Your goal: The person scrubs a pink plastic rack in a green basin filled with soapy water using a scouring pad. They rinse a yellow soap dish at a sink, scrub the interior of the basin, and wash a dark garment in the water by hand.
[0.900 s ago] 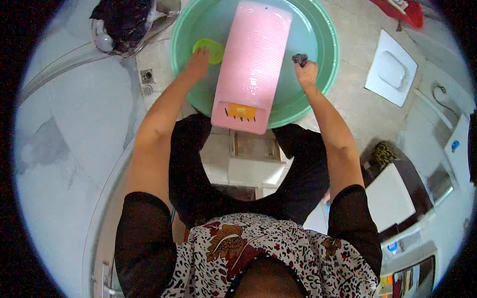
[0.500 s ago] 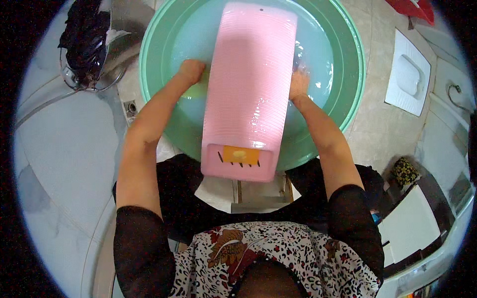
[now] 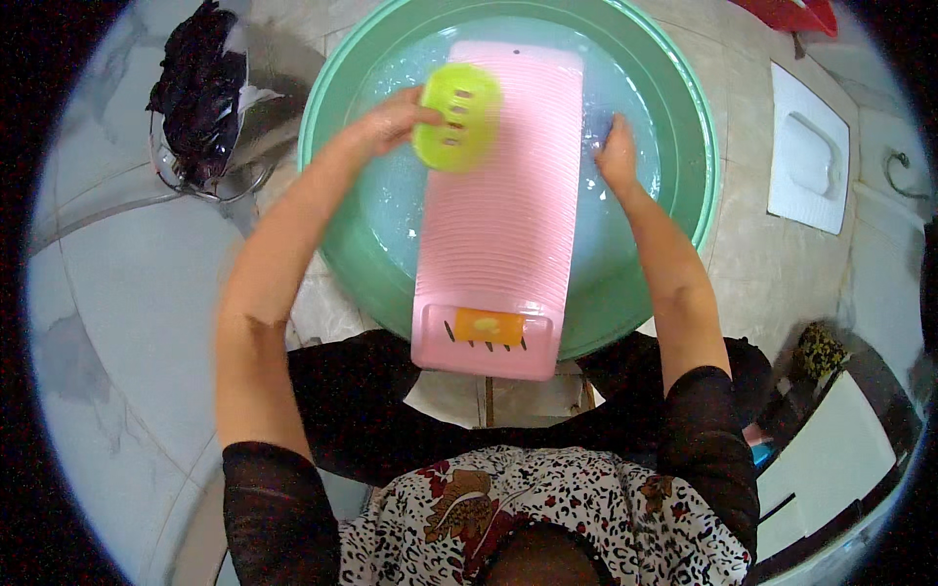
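I saw left hand [image 3: 396, 122] pinching lime-green oval slotted plastic dish [image 3: 475, 119] by edge, seemingly for steadiness. Right of those fingers [image 3: 428, 115], pink ribbed plastic washboard [image 3: 503, 220] lay, apparently rim-supported, in round green plastic basin [image 3: 698, 146]. Right hand [image 3: 616, 156] at cloudy water [image 3: 389, 215]; hold I couldn't tell.

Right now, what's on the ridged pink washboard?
Rectangular orange bar in its near recess. Left hand holds oval green slotted disc over its ridges. Surface behind both mostly hidden.

We can read no text, number or sign here. On the orange bar [image 3: 504, 328] we see one pale mark (it is too small for reading).
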Motion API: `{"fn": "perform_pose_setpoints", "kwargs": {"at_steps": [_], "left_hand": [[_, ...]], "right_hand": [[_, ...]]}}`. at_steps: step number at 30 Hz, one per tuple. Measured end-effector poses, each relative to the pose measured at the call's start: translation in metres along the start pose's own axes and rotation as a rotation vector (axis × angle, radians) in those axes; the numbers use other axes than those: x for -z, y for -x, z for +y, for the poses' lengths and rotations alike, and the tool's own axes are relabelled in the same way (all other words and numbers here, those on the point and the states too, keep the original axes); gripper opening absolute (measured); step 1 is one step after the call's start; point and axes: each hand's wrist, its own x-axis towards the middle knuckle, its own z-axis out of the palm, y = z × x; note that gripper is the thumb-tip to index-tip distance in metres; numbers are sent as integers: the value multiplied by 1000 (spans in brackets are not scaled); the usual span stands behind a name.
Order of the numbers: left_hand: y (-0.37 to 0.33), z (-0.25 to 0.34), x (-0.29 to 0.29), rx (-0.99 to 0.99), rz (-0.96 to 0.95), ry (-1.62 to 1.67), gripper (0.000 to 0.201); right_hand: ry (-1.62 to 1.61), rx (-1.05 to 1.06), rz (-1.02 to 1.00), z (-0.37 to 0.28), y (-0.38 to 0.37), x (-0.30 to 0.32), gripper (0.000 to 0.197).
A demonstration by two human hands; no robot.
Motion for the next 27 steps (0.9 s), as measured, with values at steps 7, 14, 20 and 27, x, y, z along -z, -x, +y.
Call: {"fn": "perform_pose_setpoints", "kwargs": {"at_steps": [7,14,20,27], "left_hand": [[-42,-67,-77,-223,471,-115,31],[-31,-58,-98,-172,922,-206,36],[-34,-62,-101,-396,847,-197,38],[-40,-70,-97,-276,994,-186,36]], "right_hand": [[-596,-528,296,-37,-28,46,44],[-316,198,-180,-179,24,78,31],[53,405,-67,-168,-28,56,24],[-216,208,-236,-191,20,68,20]]}}
